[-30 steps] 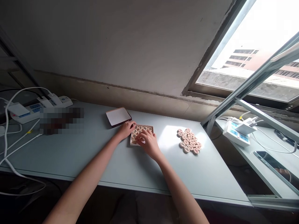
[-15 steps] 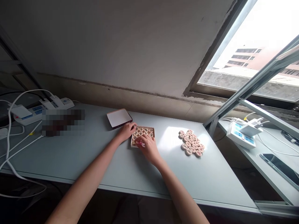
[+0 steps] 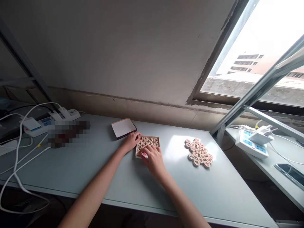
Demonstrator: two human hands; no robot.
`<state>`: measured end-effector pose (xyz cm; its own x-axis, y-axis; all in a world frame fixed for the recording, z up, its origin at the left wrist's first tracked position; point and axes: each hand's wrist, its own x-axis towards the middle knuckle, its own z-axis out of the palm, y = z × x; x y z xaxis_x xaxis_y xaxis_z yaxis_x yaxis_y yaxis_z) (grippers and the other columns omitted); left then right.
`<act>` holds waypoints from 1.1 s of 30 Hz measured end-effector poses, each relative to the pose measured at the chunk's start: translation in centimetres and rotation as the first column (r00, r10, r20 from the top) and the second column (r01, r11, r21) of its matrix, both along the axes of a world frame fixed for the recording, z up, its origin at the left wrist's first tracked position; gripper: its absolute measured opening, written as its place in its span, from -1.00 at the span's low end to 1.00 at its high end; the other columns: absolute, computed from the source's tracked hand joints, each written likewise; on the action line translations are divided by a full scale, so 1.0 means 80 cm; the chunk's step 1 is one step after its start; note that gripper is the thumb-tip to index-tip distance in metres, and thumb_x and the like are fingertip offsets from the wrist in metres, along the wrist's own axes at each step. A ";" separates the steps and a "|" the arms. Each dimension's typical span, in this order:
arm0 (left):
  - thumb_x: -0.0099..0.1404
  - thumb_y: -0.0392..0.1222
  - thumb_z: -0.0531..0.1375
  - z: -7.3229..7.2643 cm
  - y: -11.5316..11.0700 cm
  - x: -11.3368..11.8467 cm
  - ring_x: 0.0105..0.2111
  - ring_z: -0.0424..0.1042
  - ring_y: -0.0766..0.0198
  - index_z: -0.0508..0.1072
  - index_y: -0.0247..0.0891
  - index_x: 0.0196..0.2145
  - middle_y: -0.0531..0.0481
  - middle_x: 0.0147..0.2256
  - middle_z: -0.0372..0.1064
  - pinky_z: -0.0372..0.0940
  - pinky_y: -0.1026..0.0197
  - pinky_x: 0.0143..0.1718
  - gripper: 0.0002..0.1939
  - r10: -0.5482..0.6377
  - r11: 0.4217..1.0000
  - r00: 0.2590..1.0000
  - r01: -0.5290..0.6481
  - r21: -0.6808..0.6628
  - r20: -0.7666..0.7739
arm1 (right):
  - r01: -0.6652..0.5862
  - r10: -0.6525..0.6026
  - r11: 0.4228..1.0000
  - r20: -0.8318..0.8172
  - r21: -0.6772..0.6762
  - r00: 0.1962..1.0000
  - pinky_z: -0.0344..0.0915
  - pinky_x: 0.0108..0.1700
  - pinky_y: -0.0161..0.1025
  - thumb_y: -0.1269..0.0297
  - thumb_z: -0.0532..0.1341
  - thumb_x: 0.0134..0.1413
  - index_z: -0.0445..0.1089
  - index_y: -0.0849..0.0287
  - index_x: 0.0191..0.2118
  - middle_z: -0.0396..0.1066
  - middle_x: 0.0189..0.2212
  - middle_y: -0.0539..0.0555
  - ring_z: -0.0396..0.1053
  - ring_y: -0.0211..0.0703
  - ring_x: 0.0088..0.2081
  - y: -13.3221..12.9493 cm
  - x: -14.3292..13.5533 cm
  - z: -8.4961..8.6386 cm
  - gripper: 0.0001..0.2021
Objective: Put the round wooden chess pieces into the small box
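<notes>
On the worktop [image 3: 133, 182], my left hand [image 3: 131, 141] touches the corner of the box of discs [image 3: 145, 143]; I can't tell its grip. My right hand [image 3: 154, 158] curls over the box's near side, grip hidden.

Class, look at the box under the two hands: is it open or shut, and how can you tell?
Open: round pieces show inside the box, and its lid lies apart on the desk.

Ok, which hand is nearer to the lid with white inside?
Left. The left hand is just beside the lid; the right hand is farther off, over the box.
</notes>
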<state>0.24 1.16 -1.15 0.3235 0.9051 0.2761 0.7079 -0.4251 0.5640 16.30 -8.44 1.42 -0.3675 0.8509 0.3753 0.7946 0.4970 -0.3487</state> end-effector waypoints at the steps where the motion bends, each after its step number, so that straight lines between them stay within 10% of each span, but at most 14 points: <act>1: 0.29 -0.21 -0.04 0.000 0.000 0.000 -0.20 0.40 0.16 0.40 -0.24 -0.20 -0.07 -0.23 0.44 0.25 0.16 -0.14 -0.74 0.001 1.000 1.000 -0.001 -0.001 0.000 | 0.002 -0.002 1.000 -0.021 -0.017 1.000 0.03 -0.14 -0.21 0.30 0.12 0.18 0.38 0.05 -0.30 0.41 -0.28 -0.01 0.27 -0.17 -0.20 0.000 0.000 0.000 -0.90; 21: 0.28 -0.10 -0.01 -0.002 0.005 -0.004 -0.23 0.42 0.19 0.44 -0.25 -0.19 -0.06 -0.24 0.47 0.27 0.19 -0.17 -0.70 0.000 0.993 0.988 0.018 -0.113 0.154 | -0.028 -0.134 0.926 -0.398 -0.376 0.908 0.22 -0.36 -0.32 0.27 0.24 -0.02 0.49 0.06 -0.43 0.48 -0.43 -0.05 0.36 -0.25 -0.43 -0.002 0.002 0.012 -0.92; 33: 0.26 -0.11 -0.01 0.004 0.002 -0.001 -0.24 0.42 0.19 0.46 -0.25 -0.22 -0.05 -0.25 0.47 0.27 0.21 -0.17 -0.70 0.032 0.994 0.992 -0.018 -0.110 0.123 | 0.033 -0.178 0.899 -0.294 -0.438 0.939 0.16 -0.45 -0.34 0.18 0.22 -0.01 0.50 0.03 -0.42 0.50 -0.44 -0.05 0.40 -0.22 -0.40 0.006 0.011 0.017 -0.88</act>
<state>0.16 1.35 -0.85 0.2697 0.9392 0.2127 0.6394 -0.3398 0.6898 17.20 -7.93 2.74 -0.1885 0.9805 0.0547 0.6431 0.1653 -0.7477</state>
